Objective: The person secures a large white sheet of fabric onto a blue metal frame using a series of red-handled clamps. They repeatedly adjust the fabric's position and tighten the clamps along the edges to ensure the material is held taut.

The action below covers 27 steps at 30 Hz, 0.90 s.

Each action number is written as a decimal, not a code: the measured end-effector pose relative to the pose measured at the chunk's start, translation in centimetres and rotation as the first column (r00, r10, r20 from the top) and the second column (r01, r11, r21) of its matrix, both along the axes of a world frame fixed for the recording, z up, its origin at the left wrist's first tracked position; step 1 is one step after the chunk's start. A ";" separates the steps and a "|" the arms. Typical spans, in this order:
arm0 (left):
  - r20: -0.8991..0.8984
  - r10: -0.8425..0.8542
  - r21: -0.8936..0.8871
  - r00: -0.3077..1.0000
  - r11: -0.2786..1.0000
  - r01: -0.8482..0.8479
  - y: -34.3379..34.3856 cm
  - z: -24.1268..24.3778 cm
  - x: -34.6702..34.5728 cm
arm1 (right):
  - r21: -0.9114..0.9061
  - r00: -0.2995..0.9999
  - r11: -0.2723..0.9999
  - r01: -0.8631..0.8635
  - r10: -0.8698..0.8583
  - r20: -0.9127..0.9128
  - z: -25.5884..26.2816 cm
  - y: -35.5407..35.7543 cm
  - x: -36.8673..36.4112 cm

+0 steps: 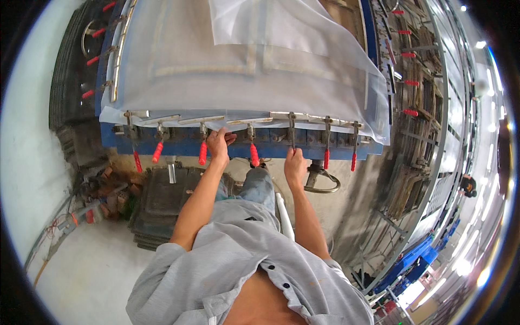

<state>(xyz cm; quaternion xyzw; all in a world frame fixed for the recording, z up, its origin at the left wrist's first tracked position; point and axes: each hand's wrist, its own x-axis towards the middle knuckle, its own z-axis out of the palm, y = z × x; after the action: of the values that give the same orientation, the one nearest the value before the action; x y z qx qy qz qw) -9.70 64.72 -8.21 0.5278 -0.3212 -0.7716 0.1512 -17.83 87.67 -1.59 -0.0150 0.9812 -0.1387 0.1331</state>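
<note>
A translucent white mesh sheet is spread over a blue metal frame table. Along its near edge runs a row of metal clamping bars worked by toggle clamps with red grips, several of them. My right hand is closed around the handle of one toggle clamp, hiding its grip. My left hand is at the mesh's near edge, just right of a red clamp grip. Its fingertips meet the edge, but whether they pinch it is unclear.
A handwheel juts out under the table's near side. Stacked dark panels lie on the floor at left. More red-handled clamps line the left side. A metal rack holding frames stands at right; a person is far off.
</note>
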 end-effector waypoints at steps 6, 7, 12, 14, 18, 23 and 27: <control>0.049 -0.046 -0.012 0.998 0.999 0.046 0.0 1.0 0.7 | -0.048 0.979 0.999 -0.025 0.015 -0.205 -5.0 0.5 1.5; 0.038 -0.046 -0.020 0.998 0.999 0.046 -0.1 0.9 0.4 | -0.045 0.967 0.998 -0.033 0.020 -0.253 -5.7 0.5 1.3; 0.038 -0.048 -0.026 0.998 0.998 0.049 0.2 0.7 0.7 | -0.067 0.985 0.998 0.007 -0.018 -0.169 -5.7 1.1 1.5; 0.023 -0.041 -0.056 0.999 0.998 0.042 0.3 0.5 0.5 | -0.014 0.917 0.990 -0.140 0.124 -0.380 -3.5 0.6 0.8; 0.003 0.008 0.010 1.000 1.000 -0.008 0.3 0.3 -0.1 | -0.261 0.998 0.965 -0.028 0.040 0.040 5.1 -5.0 0.4; -0.026 -0.018 0.028 1.000 0.999 0.018 0.5 0.8 -0.3 | -0.104 0.852 0.988 -0.116 0.153 0.501 7.6 -13.3 1.2; -0.012 -0.038 -0.023 0.999 0.999 0.038 0.4 0.4 0.1 | 0.011 0.916 0.985 -0.171 0.154 0.370 4.0 -11.5 4.7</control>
<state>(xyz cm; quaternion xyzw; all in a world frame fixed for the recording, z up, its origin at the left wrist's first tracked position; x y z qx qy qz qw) -9.57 65.12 -7.77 0.5152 -0.3391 -0.7738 0.1445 -13.16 76.16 2.38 -0.0673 0.9370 -0.1064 0.3259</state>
